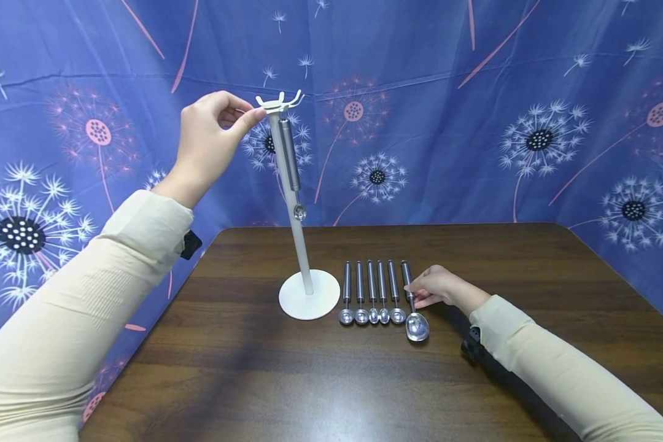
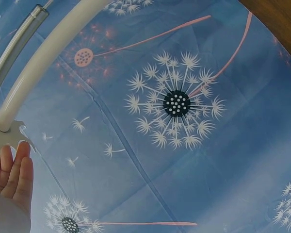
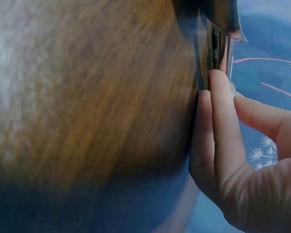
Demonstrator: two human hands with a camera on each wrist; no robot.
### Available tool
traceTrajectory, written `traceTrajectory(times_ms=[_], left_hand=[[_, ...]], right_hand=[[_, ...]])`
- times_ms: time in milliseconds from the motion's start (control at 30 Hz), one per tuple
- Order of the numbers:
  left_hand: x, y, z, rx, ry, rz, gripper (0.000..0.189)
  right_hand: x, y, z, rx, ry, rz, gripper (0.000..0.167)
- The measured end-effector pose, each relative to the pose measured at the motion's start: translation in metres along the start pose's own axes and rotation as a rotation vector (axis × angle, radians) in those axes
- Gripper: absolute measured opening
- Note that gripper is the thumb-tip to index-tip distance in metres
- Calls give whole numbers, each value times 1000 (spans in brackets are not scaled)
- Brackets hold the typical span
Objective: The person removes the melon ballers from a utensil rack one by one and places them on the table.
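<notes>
A white stand [image 1: 302, 252] with a round base and upturned hooks rises from the table. My left hand [image 1: 212, 132] pinches one of its hooks at the top; the left wrist view shows the fingers [image 2: 23, 177] against the hook plate. From another hook hangs a steel melon baller [image 1: 289, 156], bowl downward along the pole. On the table, my right hand [image 1: 439, 285] grips the handle of a steel ice cream scoop [image 1: 417, 328] at the right end of a row. Several smaller melon ballers [image 1: 347, 282] lie side by side, bowls toward me, between the base and the scoop.
A dark brown wooden table [image 1: 331, 380] holds everything, its far edge near a blue dandelion-print cloth [image 1: 436, 159]. The stand's tall pole is left of the row of tools.
</notes>
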State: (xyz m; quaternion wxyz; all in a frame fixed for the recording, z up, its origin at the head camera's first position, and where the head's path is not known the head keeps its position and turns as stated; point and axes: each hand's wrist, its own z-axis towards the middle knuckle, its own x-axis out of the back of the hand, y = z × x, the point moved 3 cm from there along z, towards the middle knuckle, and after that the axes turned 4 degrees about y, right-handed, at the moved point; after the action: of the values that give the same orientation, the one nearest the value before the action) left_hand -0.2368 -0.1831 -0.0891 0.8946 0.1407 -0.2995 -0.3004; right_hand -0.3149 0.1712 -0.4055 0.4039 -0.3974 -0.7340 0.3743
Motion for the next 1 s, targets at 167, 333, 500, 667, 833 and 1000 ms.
traceTrajectory(times_ms=[167,333,500,667,833,1000], left_hand=[[0,-1,0,1,-2,1,40],[0,-2,1,4,-5,-3,40],[-1,-2,2,2,-3,-6,40],[-1,-3,2,5,-2,-12,39],[-1,-3,1,0,0,-11,39],[-1,-4,1,8,-7,-9,39]], right_hand=[[0,-1,0,-2,23,-14,28],[1,-1,-2,0,31,-16,32],[1,0,-2,8,33,9,34],[1,0,-3,18,34,16,32],[1,0,-5,21,39,19,34],[4,0,-5,20,58,35,33]])
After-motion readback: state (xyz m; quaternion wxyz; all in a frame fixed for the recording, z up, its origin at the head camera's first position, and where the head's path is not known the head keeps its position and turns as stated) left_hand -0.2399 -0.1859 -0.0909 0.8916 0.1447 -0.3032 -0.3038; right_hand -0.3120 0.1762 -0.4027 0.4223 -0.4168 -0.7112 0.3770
